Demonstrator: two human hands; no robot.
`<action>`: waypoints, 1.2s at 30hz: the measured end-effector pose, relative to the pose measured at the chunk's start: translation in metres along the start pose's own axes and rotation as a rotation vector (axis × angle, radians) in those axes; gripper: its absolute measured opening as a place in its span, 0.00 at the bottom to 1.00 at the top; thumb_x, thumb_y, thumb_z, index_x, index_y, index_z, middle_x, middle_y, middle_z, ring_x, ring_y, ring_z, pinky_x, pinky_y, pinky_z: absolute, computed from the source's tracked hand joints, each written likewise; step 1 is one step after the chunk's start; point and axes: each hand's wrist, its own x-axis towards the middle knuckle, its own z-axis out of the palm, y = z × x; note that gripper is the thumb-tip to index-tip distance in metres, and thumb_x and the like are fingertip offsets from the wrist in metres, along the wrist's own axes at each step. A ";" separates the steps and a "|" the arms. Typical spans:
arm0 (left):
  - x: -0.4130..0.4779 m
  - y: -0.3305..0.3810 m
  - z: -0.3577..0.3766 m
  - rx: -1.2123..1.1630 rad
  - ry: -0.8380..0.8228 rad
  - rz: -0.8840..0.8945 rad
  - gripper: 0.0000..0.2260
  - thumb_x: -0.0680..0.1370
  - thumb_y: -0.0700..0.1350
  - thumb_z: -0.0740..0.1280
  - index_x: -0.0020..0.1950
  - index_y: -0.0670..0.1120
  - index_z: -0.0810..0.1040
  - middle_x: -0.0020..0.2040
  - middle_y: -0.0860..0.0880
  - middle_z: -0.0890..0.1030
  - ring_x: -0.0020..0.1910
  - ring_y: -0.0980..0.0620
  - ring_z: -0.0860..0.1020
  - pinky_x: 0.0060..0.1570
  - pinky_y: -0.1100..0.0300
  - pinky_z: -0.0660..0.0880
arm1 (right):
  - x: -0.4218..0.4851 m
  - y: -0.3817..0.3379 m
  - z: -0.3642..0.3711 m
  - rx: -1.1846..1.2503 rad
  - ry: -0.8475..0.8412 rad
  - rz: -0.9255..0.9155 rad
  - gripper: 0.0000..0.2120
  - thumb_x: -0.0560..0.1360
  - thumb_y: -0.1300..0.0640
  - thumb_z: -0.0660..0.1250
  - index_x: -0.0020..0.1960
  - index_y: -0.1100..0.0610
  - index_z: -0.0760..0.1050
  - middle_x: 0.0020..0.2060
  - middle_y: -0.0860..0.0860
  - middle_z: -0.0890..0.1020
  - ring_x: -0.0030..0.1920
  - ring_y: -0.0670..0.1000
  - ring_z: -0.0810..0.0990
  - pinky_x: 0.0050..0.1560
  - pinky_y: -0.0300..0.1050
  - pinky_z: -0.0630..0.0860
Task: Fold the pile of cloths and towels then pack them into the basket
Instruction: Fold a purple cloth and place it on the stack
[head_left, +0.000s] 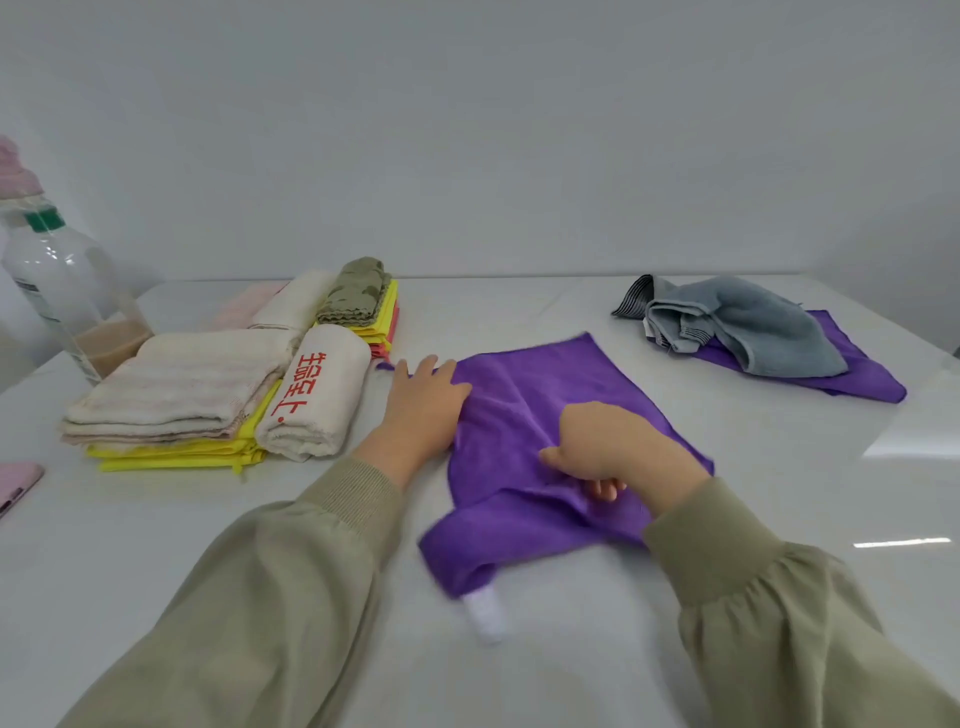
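A purple cloth (524, 415) lies spread on the white table (571, 649), its white label (485, 616) sticking out at the near corner. My left hand (423, 402) presses flat on the cloth's left edge with straight fingers. My right hand (613, 447) rests on the cloth's middle, fingers curled and gathering a fold of the fabric. Folded cloths stand at the left: a cream towel stack on yellow cloths (176, 395), a cream towel with red characters (317, 395), and a further stack topped by an olive cloth (358, 291). No basket is in view.
An unfolded grey towel (748, 322) lies over another purple cloth (857, 374) at the back right. A clear bottle with a green cap (57, 275) stands at the far left, and a pink phone (15, 488) lies at the left edge.
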 end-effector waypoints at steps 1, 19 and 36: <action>0.002 0.001 -0.005 -0.007 0.023 -0.040 0.17 0.80 0.44 0.57 0.68 0.50 0.71 0.71 0.45 0.66 0.71 0.43 0.62 0.67 0.44 0.60 | -0.001 0.000 -0.004 0.083 -0.094 -0.025 0.16 0.78 0.52 0.57 0.39 0.61 0.75 0.32 0.55 0.82 0.28 0.52 0.78 0.36 0.42 0.77; 0.019 -0.004 0.007 -0.151 -0.176 -0.207 0.30 0.81 0.63 0.49 0.79 0.52 0.47 0.79 0.47 0.48 0.77 0.42 0.48 0.73 0.39 0.49 | 0.097 0.020 -0.004 -0.002 0.056 0.031 0.41 0.74 0.43 0.67 0.78 0.52 0.49 0.77 0.57 0.50 0.73 0.61 0.60 0.69 0.59 0.64; 0.004 -0.007 0.016 -0.267 -0.337 -0.015 0.29 0.81 0.63 0.46 0.78 0.56 0.43 0.79 0.52 0.43 0.78 0.48 0.43 0.73 0.40 0.46 | 0.058 0.021 0.006 0.122 0.495 -0.042 0.19 0.79 0.47 0.59 0.62 0.58 0.74 0.58 0.56 0.75 0.61 0.58 0.72 0.59 0.51 0.71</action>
